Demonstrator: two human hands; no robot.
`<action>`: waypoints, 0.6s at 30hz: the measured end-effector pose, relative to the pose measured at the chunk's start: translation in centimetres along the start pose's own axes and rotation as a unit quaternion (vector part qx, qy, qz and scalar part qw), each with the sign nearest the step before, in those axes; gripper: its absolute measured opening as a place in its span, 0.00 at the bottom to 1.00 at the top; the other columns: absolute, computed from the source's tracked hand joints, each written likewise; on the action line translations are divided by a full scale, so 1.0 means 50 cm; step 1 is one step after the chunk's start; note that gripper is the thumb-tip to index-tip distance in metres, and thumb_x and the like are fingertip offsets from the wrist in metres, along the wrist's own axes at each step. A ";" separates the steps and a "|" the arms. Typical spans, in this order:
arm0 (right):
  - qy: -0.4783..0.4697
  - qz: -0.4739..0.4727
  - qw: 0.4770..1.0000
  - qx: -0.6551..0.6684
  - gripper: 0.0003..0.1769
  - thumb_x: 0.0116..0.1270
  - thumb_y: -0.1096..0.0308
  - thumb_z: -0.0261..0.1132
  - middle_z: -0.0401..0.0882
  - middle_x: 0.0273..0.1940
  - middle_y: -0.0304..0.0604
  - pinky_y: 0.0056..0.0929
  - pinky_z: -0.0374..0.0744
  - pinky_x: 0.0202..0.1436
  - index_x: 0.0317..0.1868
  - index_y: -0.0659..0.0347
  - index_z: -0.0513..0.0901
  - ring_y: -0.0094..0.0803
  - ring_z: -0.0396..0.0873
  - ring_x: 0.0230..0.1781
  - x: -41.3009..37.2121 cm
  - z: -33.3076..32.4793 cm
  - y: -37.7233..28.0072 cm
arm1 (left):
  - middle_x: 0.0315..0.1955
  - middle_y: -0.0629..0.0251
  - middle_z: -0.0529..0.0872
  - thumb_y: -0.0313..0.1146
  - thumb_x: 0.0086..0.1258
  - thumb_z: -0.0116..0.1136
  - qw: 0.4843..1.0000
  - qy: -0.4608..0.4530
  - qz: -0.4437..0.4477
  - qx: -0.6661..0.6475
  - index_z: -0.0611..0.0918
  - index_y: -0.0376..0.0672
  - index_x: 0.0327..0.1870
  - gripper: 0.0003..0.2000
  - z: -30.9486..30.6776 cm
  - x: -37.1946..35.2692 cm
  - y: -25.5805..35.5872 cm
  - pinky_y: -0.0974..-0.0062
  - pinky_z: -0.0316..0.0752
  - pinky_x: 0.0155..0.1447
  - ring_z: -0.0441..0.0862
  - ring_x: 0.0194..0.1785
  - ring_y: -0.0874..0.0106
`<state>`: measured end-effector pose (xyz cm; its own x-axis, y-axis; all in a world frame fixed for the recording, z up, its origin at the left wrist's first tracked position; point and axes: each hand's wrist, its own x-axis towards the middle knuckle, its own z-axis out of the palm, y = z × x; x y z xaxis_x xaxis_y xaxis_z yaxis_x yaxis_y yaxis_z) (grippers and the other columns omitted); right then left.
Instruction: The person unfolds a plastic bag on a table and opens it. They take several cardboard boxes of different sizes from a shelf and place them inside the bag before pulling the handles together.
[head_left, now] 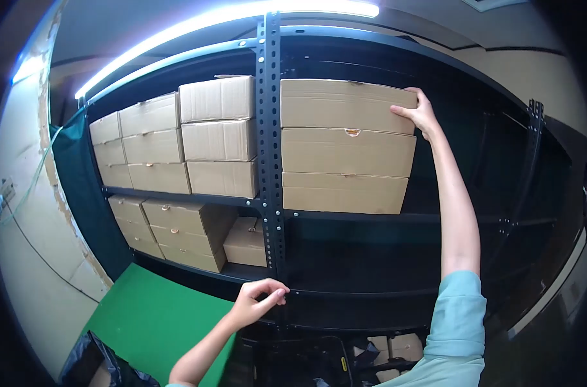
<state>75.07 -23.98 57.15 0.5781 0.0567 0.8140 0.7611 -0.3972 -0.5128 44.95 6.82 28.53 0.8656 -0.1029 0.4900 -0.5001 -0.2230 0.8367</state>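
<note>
On the upper right shelf, three long cardboard boxes are stacked. My right hand (417,115) grips the right end of the top box (338,103), thumb on its front face and fingers over the upper corner. Beneath it lie the middle box (345,152) and the bottom box (342,193). My left hand (260,302) is raised in front of the lower shelf, near the upright post, touching no box. Its fingers are curled towards the thumb, and nothing shows between them.
Smaller boxes (217,142) fill the upper left shelf, with several more (183,231) below and a single box (246,244) beside them. A perforated post (268,129) divides the rack. Below are a green surface (158,309), a black crate (300,361) and a black bag (96,361).
</note>
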 end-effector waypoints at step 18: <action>0.084 -0.128 0.983 0.099 0.37 0.49 0.68 0.73 0.71 0.54 0.44 0.27 0.66 0.59 0.59 0.63 0.67 0.32 0.70 0.55 -0.366 -0.240 -0.204 | 0.68 0.52 0.48 0.83 0.42 0.30 0.967 0.049 0.071 -0.240 0.36 0.53 0.70 0.57 -0.032 0.114 0.158 0.51 0.63 0.61 0.60 0.65 0.52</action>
<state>53.19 -31.97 50.74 0.3164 -0.0271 0.9482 0.9270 -0.2033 -0.3151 45.92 6.01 38.31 0.7931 -0.0021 0.6091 -0.5869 0.2644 0.7653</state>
